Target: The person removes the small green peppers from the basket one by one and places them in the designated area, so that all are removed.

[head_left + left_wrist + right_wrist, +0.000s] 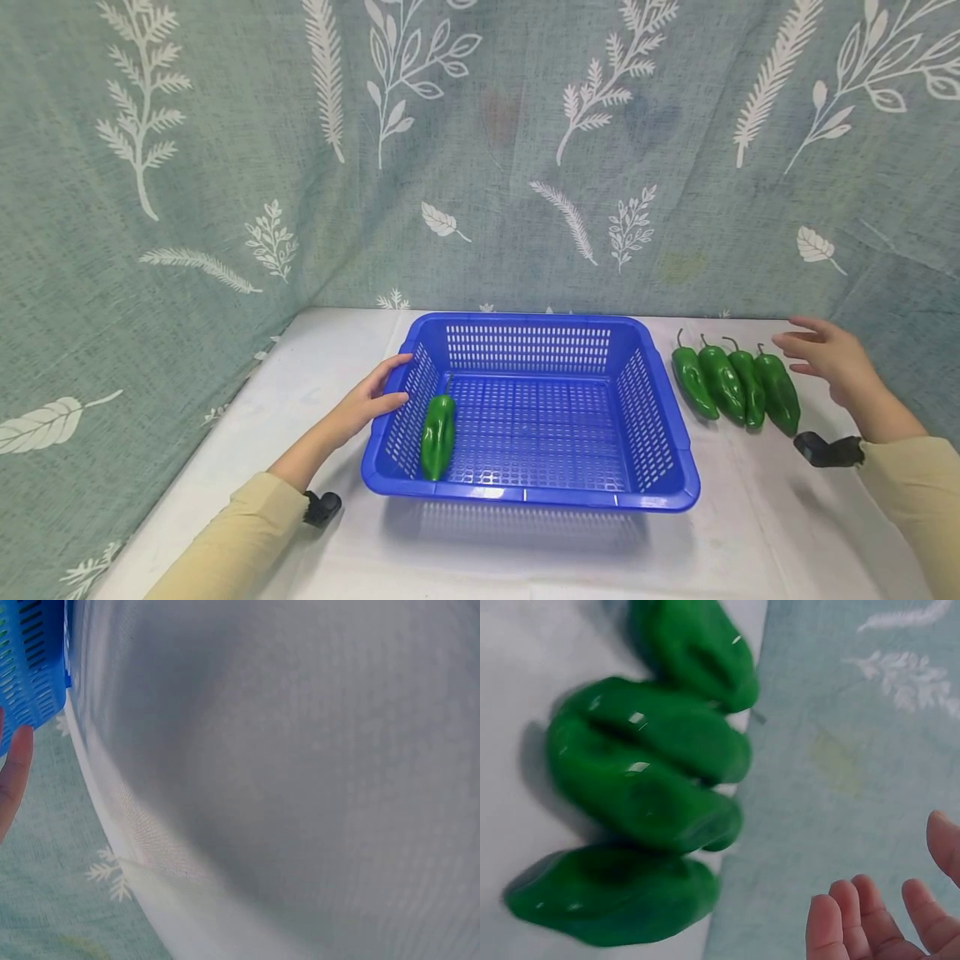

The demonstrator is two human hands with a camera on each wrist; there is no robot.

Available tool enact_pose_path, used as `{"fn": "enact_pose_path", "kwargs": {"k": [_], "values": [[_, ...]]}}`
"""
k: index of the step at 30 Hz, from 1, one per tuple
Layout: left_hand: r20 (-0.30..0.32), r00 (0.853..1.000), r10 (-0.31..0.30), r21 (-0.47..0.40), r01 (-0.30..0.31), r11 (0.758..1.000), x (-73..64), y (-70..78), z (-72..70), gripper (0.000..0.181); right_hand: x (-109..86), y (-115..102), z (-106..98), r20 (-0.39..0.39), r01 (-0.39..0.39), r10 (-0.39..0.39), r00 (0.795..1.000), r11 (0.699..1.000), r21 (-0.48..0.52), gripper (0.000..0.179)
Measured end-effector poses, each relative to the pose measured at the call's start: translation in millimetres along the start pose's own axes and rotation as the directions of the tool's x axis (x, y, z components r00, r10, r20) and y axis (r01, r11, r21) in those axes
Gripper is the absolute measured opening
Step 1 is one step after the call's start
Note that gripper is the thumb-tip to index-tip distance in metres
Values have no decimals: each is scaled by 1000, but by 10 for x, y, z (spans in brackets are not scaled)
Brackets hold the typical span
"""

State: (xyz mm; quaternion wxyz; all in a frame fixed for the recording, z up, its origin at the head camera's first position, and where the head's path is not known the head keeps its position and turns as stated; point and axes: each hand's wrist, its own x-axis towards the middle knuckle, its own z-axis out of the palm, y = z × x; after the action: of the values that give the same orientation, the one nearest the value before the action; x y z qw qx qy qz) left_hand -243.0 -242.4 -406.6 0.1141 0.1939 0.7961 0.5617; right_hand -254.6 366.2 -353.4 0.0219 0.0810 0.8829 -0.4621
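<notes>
A blue plastic basket [525, 495] with slotted walls sits mid-table, and one green pepper [437, 437] lies inside along its left wall. At the basket's left rim is my left hand [369, 403], fingers extended and fingertips right at the edge; the left wrist view catches only a finger [16, 776] beside the blue wall. Several green peppers [722, 385] lie in a row to the right of the basket, stems toward the back. My right hand [832, 358] hovers just right of the rightmost pepper [777, 396], fingers apart and holding nothing.
A white cloth [315, 367] covers the table. Behind it and to the left hangs a green-grey curtain [480, 183] with white leaf prints. A black wrist camera [825, 450] is strapped on the right wrist, another camera [322, 508] on the left.
</notes>
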Motion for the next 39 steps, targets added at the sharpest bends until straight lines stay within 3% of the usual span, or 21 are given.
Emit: {"fn": "enact_pose_path", "kwargs": {"k": [9,18,32,39], "values": [[-3,1000,-2,-7,2,1000,4,-6,7,60,-86,-358,138,68,88,-91,994,995,49,81],[-5,1000,-4,-2,4,1000,7,-25,-2,59,-207,-790,319,144,179,-187,972,982,67,80],[2,1000,1,-5,-1,1000,15,-23,-4,59,-283,-1296,636,271,187,-251,929,952,242,73],[-2,1000,-7,6,7,1000,9,-12,-1,59,-256,-1465,896,292,225,-283,914,950,215,70]]}}
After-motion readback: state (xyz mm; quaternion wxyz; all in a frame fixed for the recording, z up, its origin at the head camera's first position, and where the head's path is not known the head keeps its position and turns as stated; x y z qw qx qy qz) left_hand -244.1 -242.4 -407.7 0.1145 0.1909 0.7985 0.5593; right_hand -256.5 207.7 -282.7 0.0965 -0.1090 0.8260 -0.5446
